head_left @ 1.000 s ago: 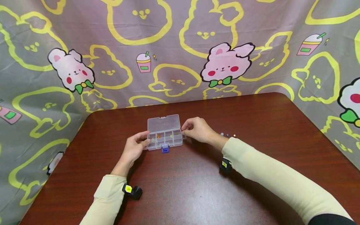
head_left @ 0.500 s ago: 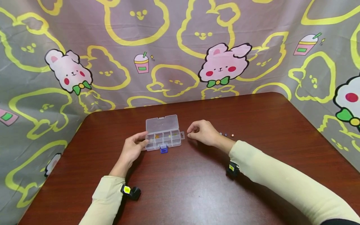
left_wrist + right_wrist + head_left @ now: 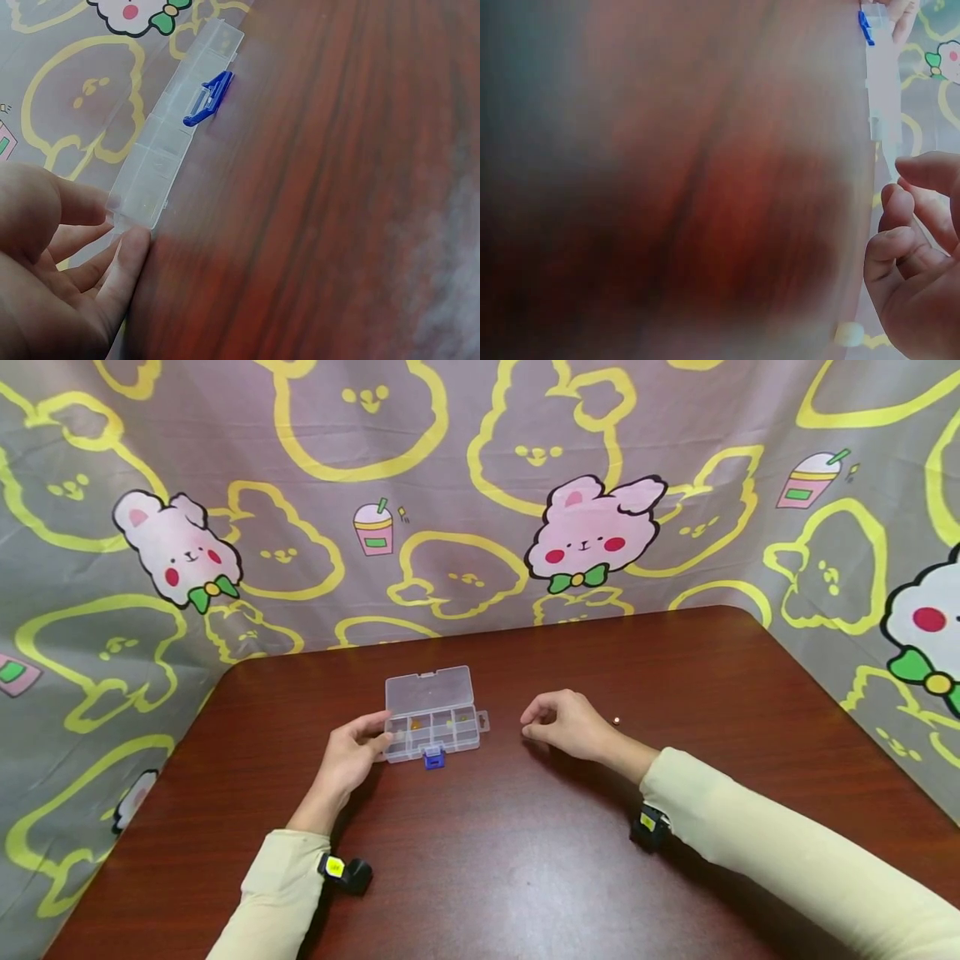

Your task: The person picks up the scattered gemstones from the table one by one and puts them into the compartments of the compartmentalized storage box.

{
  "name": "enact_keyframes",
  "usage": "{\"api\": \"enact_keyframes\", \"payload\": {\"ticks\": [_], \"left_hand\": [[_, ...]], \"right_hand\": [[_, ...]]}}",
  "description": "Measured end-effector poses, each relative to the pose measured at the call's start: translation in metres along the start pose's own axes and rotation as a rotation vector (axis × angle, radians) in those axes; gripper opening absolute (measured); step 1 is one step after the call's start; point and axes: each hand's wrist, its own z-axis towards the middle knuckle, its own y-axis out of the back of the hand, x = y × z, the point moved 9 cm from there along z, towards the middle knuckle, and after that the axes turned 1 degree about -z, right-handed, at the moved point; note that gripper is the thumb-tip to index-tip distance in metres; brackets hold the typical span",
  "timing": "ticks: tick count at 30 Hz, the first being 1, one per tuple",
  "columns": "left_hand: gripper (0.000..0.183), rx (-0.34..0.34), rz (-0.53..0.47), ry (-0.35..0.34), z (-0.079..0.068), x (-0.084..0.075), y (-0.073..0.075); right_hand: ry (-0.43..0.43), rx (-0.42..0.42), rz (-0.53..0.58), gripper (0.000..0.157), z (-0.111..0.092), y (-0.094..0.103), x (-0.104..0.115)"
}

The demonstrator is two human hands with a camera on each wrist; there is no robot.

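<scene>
A clear plastic compartment box [image 3: 433,745] stands on the table with its lid [image 3: 429,692] raised at the back. Its blue latch [image 3: 434,760] hangs at the front. Small orange [image 3: 416,725] and yellowish bits lie in some compartments. My left hand [image 3: 352,753] grips the box's left end between thumb and fingers; the left wrist view shows the thumb against the near corner. To the right of the box, my right hand [image 3: 566,724] is above the table, fingers loosely bent. I see nothing between them. A tiny coppery bead [image 3: 617,721] lies beyond its wrist.
The brown wooden table [image 3: 480,860] reaches back to a hanging cloth [image 3: 465,485] with cartoon animals. In the right wrist view, a blurred whitish round bead [image 3: 850,334] shows below my right hand.
My right hand has left the box's right end and moved rightward and slightly nearer. It now hides the other small beads beside the coppery one. My left hand keeps its grip.
</scene>
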Motion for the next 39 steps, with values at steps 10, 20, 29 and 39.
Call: {"api": "enact_keyframes", "payload": {"ticks": [10,20,29,39], "left_hand": [[0.04,0.001,0.003,0.004,0.0,-0.001,0.0],[0.04,-0.003,-0.001,0.001,0.0,-0.001,0.001],[0.04,0.007,0.013,0.004,-0.002,-0.002,0.0],[0.039,-0.004,0.007,0.008,0.0,-0.001,0.0]], "right_hand": [[-0.008,0.016,0.056,0.007,-0.017,0.014,-0.003],[-0.04,0.045,0.044,0.007,-0.039,0.027,-0.005],[-0.058,0.012,-0.001,0.009,-0.06,0.046,-0.021],[-0.087,0.002,-0.032,0.015,-0.081,0.065,-0.036]]}}
